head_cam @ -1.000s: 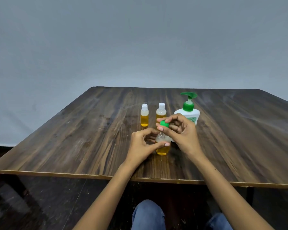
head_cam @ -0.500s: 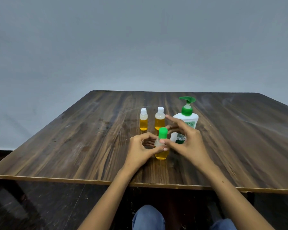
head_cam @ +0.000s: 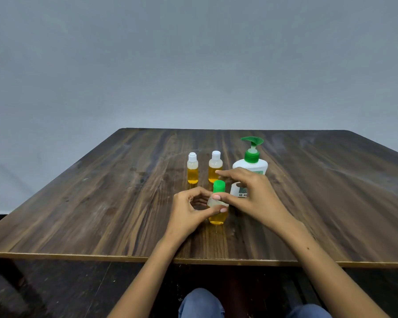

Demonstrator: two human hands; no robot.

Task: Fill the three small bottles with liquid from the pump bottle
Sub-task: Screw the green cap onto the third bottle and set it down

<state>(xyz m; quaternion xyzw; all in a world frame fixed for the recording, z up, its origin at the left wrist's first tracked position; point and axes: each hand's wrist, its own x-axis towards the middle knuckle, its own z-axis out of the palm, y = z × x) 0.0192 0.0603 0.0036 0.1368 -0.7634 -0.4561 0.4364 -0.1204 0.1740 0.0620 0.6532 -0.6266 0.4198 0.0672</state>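
Observation:
A small bottle [head_cam: 216, 217] with yellow liquid and a green cap [head_cam: 219, 186] stands upright near the table's middle. My left hand [head_cam: 190, 211] grips its body, thumb in front and fingers curled behind. My right hand [head_cam: 251, 196] hovers just right of it with fingers spread; its thumb tip lies at the bottle's shoulder and the forefinger reaches past the cap. Behind stand two small white-capped bottles, one on the left [head_cam: 192, 172] and one on the right [head_cam: 215, 168], both holding yellow liquid. The white pump bottle [head_cam: 252, 162] with a green pump stands behind my right hand, its lower part hidden.
The dark wooden table [head_cam: 101, 203] spreads wide to both sides, its front edge close to me. My knees in blue jeans [head_cam: 200, 304] show below the edge. A plain grey wall rises behind the table.
My right hand held the green cap on the bottle a second ago; it has let go and spread its fingers. My left hand still grips the bottle, which stands lower on the table.

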